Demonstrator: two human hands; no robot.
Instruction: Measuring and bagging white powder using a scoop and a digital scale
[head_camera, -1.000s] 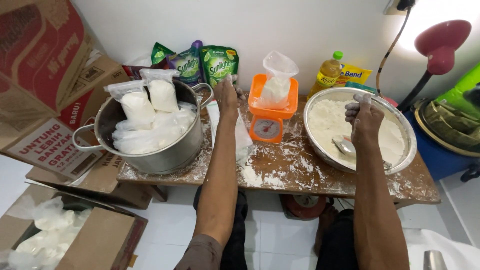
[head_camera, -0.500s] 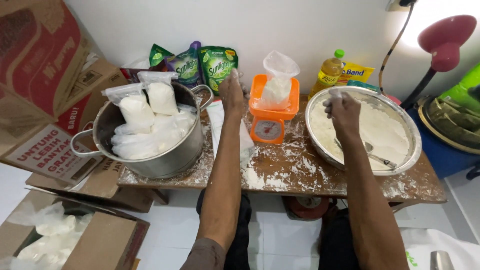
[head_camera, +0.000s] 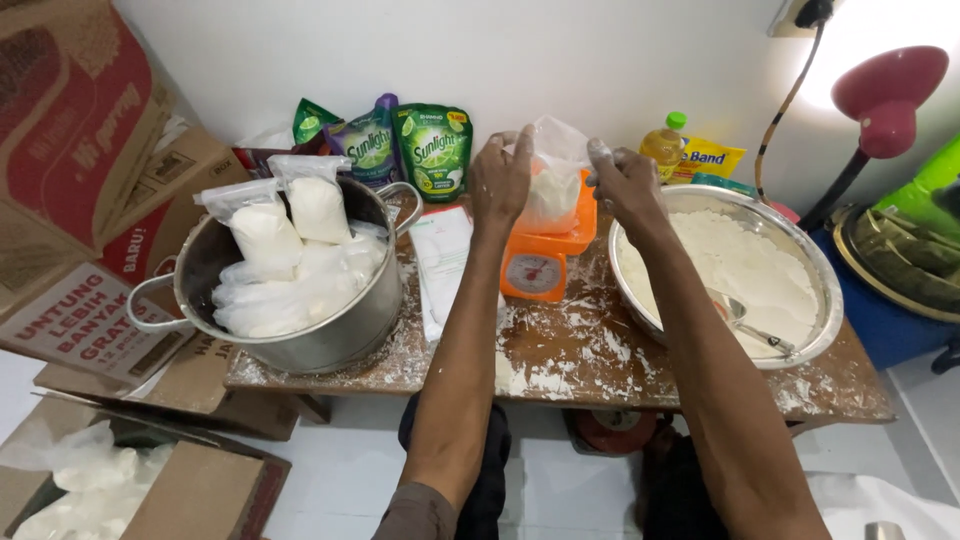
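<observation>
A clear plastic bag (head_camera: 552, 180) partly filled with white flour stands on an orange kitchen scale (head_camera: 540, 255) at the back of a small wooden table (head_camera: 600, 375). My left hand (head_camera: 500, 175) grips the bag's left edge near the top. My right hand (head_camera: 622, 178) pinches the bag's right edge. A wide metal bowl (head_camera: 820, 330) of flour sits to the right, with a metal spoon (head_camera: 740, 318) lying in it.
A large steel pot (head_camera: 330, 335) at the left holds several filled flour bags. Green pouches (head_camera: 432, 150) and an oil bottle (head_camera: 667, 145) stand at the wall. Cardboard boxes (head_camera: 90, 180) stack at the left, a red lamp (head_camera: 885, 90) at the right.
My right hand left the bowl of flour and moved left to the bag on the scale. My left hand shifted right onto the bag's top edge.
</observation>
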